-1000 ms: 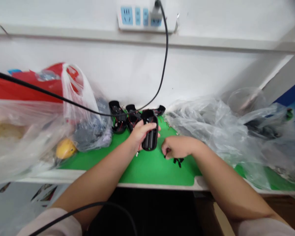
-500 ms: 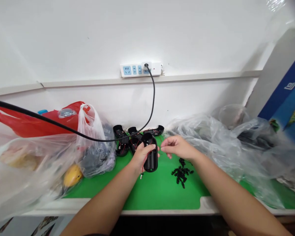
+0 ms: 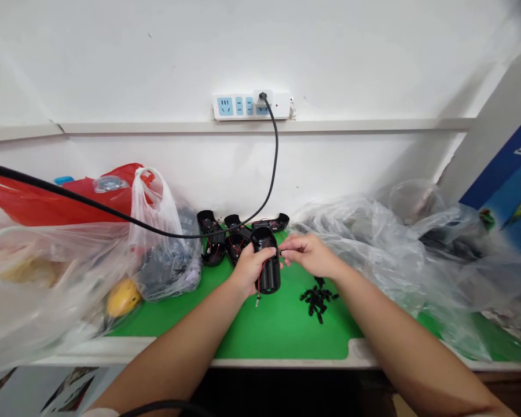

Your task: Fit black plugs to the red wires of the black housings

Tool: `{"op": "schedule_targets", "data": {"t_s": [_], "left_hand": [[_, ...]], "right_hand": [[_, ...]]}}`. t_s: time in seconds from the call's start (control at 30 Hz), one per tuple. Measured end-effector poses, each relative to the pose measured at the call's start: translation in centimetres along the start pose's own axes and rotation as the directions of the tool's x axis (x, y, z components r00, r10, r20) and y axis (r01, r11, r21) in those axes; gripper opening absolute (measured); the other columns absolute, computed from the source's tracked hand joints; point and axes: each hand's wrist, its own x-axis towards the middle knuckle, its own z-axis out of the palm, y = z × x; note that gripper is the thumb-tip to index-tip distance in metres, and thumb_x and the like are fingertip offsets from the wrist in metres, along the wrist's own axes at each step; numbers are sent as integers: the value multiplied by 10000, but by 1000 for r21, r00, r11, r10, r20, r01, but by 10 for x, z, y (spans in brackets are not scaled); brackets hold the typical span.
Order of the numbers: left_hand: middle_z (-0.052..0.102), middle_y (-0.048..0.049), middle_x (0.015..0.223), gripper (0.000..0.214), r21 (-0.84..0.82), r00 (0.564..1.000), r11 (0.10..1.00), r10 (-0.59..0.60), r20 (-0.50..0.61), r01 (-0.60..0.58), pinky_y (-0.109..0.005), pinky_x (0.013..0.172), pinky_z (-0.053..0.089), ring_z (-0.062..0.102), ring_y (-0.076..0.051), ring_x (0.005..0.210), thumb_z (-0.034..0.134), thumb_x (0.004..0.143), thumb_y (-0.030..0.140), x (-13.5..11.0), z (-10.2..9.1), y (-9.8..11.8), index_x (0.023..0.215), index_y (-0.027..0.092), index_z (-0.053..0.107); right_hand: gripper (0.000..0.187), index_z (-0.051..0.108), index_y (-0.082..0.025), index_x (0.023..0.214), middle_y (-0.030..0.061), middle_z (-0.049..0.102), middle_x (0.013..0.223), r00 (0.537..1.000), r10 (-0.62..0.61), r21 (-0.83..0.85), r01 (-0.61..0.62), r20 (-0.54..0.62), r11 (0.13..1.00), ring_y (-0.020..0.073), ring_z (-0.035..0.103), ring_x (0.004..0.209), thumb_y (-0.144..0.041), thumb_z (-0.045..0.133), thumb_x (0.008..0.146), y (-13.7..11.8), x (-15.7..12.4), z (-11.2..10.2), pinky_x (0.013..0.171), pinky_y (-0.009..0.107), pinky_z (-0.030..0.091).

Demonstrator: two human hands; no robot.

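Note:
My left hand (image 3: 250, 266) is closed around a black plastic housing (image 3: 269, 278), its thumb over the front. A thin red wire with a small white connector (image 3: 257, 301) hangs from the housing's lower left. At the housing's right edge, the fingers of my right hand (image 3: 301, 253) are pinched together; a small dark bit shows at their tips, too tiny to name. Below that hand, a pile of small black plastic parts (image 3: 316, 300) lies on the green mat (image 3: 282, 336). Behind the held piece, several similar black housings (image 3: 212, 237) with red wires rest against the wall.
A black cable (image 3: 274, 168) runs from the power strip (image 3: 252, 107) leftward across the view, in front of the housings. Clear plastic bags (image 3: 373, 243) fill the right side. On the left are a knotted bag (image 3: 165, 255), a red bag (image 3: 95, 202) and a yellow object (image 3: 124, 297).
My right hand has closed in on the housing's right edge, fingertips now pinched against it. My left hand keeps its hold. The whole view has shifted slightly.

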Motion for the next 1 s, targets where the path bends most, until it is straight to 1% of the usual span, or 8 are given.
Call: {"op": "schedule_targets", "data": {"t_s": [0.1, 0.2, 0.27, 0.33, 0.5, 0.6, 0.8, 1.0], "left_hand": [[645, -18, 645, 340, -12, 1000, 1000, 9, -5, -9, -251, 466, 497, 627, -165, 506, 709, 671, 231, 0, 1, 1, 942, 156, 518], [642, -15, 637, 339, -17, 1000, 1000, 10, 0, -10, -256, 475, 504, 630, -166, 510, 700, 673, 227, -2, 1, 1, 951, 161, 517], [643, -16, 643, 342, -32, 1000, 999, 10, -1, -10, -254, 471, 503, 634, -171, 518, 696, 670, 226, -3, 2, 1, 952, 165, 512], [641, -13, 653, 352, -49, 1000, 999, 7, 0, -7, -248, 460, 497, 635, -172, 518, 693, 660, 220, -5, 2, 2, 955, 169, 508], [627, 19, 679, 421, -66, 999, 997, 31, -24, -32, -250, 459, 501, 630, -163, 506, 692, 617, 176, -7, 3, 3, 986, 194, 490], [610, 39, 665, 423, -61, 997, 996, 67, -34, -69, -265, 478, 516, 627, -160, 505, 688, 618, 168, -7, 3, 2, 979, 208, 471], [598, 44, 676, 471, -62, 994, 992, 112, 15, -111, -281, 506, 528, 615, -149, 508, 703, 604, 163, -5, 2, 0, 1012, 210, 471], [567, 47, 724, 468, -46, 990, 989, 140, 14, -139, -273, 510, 525, 587, -119, 517, 721, 599, 171, -5, 1, -1, 1005, 203, 489]], "right_hand": [[175, 685, -175, 847, 15, 644, 716, 995, 34, 92, -26, -89, 995, 137, 608, 606, -326, 688, 758, 6, 2, 7, 608, 311, 505], [252, 640, -176, 852, -8, 641, 689, 973, 108, 248, -55, -203, 967, 132, 615, 574, -293, 768, 669, 9, 4, 13, 570, 291, 509], [279, 622, -167, 803, -15, 637, 666, 962, 145, 332, -62, -233, 941, 127, 617, 553, -279, 804, 623, 8, 5, 15, 552, 277, 509], [280, 626, -156, 764, -11, 640, 643, 958, 189, 404, -89, -215, 910, 123, 620, 540, -276, 821, 602, 6, 5, 15, 548, 267, 512], [289, 657, -141, 774, 4, 671, 654, 957, 281, 580, -186, -76, 793, 120, 647, 557, -275, 837, 593, 3, 3, 14, 608, 275, 557], [293, 660, -138, 766, 8, 681, 652, 955, 292, 602, -200, -58, 773, 125, 657, 560, -267, 847, 580, 3, 2, 14, 620, 279, 570], [277, 665, -140, 737, 10, 680, 624, 949, 308, 585, -211, -70, 783, 127, 652, 532, -262, 849, 569, 0, 1, 15, 594, 269, 569], [278, 678, -136, 715, 16, 679, 618, 944, 317, 553, -216, -92, 805, 124, 643, 515, -268, 857, 548, -3, 0, 16, 566, 257, 556]]}}
